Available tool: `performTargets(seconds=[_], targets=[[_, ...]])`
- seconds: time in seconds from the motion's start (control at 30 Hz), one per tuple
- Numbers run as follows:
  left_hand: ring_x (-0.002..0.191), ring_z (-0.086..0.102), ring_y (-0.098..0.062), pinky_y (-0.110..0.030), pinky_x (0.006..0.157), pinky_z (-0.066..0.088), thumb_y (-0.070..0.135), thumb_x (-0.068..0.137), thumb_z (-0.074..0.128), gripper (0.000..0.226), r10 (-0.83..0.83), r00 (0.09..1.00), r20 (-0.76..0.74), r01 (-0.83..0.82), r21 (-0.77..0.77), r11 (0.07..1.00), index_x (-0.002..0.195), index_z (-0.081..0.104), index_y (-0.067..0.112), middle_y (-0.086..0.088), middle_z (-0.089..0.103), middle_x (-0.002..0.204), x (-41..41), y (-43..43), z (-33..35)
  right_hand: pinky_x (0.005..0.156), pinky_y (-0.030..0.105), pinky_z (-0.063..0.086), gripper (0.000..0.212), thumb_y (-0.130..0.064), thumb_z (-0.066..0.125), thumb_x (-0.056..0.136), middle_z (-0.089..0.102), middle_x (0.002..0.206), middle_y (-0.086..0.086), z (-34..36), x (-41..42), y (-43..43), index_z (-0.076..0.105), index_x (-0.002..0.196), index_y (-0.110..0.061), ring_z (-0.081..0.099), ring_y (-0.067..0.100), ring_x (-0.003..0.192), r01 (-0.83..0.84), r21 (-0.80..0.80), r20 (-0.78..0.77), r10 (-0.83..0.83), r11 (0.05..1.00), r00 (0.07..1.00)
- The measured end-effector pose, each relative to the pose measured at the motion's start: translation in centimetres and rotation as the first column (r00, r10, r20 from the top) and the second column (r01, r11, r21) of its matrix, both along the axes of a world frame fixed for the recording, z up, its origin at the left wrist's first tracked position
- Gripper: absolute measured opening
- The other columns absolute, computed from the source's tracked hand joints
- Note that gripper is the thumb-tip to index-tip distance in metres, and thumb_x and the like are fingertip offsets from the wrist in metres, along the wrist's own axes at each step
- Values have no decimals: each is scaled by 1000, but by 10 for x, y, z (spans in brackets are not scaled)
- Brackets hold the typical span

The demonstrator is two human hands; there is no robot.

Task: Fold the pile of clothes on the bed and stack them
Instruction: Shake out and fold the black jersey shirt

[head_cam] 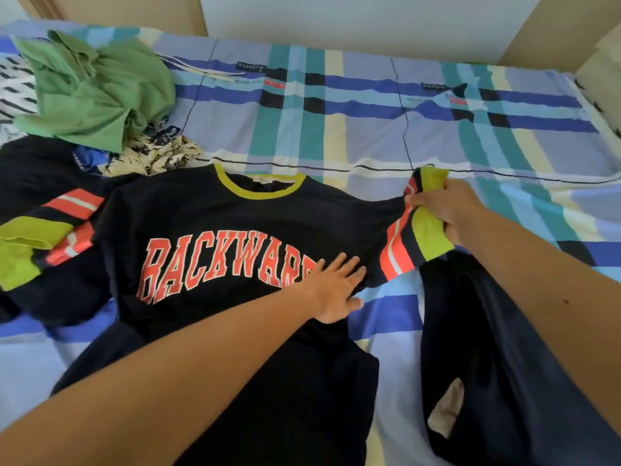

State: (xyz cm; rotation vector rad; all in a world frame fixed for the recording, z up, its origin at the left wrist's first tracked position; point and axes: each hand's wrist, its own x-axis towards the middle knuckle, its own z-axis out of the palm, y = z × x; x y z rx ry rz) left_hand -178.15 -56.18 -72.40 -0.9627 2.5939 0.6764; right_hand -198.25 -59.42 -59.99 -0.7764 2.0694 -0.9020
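Two hands (336, 287) (440, 206) on navy shirt (208, 203)

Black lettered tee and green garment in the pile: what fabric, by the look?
Black tee: likely soft matte jersey knit, cotton-like; it lies limp with shallow wrinkles, no sheen. Its orange lettering looks flat, printed. Green garment: thin matte cloth, crumpled in soft folds; knit or woven, cannot tell.

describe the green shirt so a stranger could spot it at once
Start at the checked blue bed and go to its far left corner, where unfolded clothes are piled. The green shirt lies crumpled on top; it is the only plain green piece, above a cream leaf-print cloth.
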Motion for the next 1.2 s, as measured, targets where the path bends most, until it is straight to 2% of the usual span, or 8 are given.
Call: performTargets(seconds=[0.27, 0.33, 0.43, 0.6, 0.8, 0.93, 1.07, 1.2], targets=[[138, 36, -18, -34, 118, 26, 36, 97, 55, 48, 375, 804, -462, -396, 55, 916, 142, 49, 18, 1, 46, 146, 122, 39, 35, 62, 29, 59, 35, -4, 65, 93, 66, 100, 14, 30, 145, -35, 53, 126, -3, 74, 24, 80, -373, -236, 451, 441, 897, 776], [132, 42, -13, -33, 115, 33, 34, 96, 57, 41, 443, 768, -463, -487, 27, 873, 135, 55, 20, 4, 51, 138, 172, 43, 34, 69, 35, 60, 38, 1, 56, 95, 63, 101, 14, 0, 166, -27, 53, 132, -2, 69, 26, 82, -538, -121, 144, 551, 835, 822], [116, 52, -15, -36, 103, 43, 26, 93, 64, 26, 569, 675, -469, -651, -15, 759, 118, 64, 19, 4, 59, 120, 238, 46, 29, 110, 43, 40, 55, -13, 50, 100, 37, 150, 19, -62, 180, 4, 35, 152, -11, 45, 36, 133, -739, 233, -282, 771, 633, 571], [107, 50, -32, -49, 91, 42, 18, 82, 72, 32, 721, 348, -599, -933, -147, 328, 112, 61, 14, -7, 55, 115, 309, 43, 35, 122, 54, 4, 75, -49, 40, 102, -17, 166, 3, -133, 190, 59, -4, 159, -27, -14, 28, 153, -722, 568, -330, 913, 395, 240], [130, 34, -44, -58, 103, 32, 35, 73, 80, 94, 795, -210, -569, -976, 78, -202, 147, 27, 10, -20, 30, 147, 359, 8, 52, 121, 56, 12, 82, -47, 53, 98, 6, 167, 7, -103, 213, 42, 5, 159, -22, 10, 29, 153, -672, 439, -418, 798, 596, 435], [127, 48, -41, -50, 103, 42, 41, 75, 80, 85, 904, -89, -419, -981, 194, -7, 142, 40, 9, -19, 51, 138, 387, -20, 46, 116, 46, 32, 81, -38, 61, 96, 22, 161, 12, -76, 240, 23, 14, 158, -17, 30, 32, 146, -705, 306, -430, 753, 640, 498], [121, 55, -40, -51, 99, 47, 42, 75, 78, 81, 901, -142, -411, -980, 188, -69, 142, 41, 15, -17, 58, 133, 413, -39, 56, 112, 43, 36, 83, -36, 64, 94, 21, 162, 9, -66, 278, 10, 13, 158, -24, 32, 30, 145, -724, 251, -398, 750, 643, 528], [130, 50, -37, -49, 106, 44, 28, 73, 86, 99, 951, 24, -308, -985, 154, 74, 153, 30, 13, -17, 51, 143, 425, -61, 66, 97, 31, 42, 85, -33, 66, 93, 24, 160, 7, -66, 310, 3, 12, 158, -28, 43, 26, 139, -750, 158, -353, 746, 642, 565]])
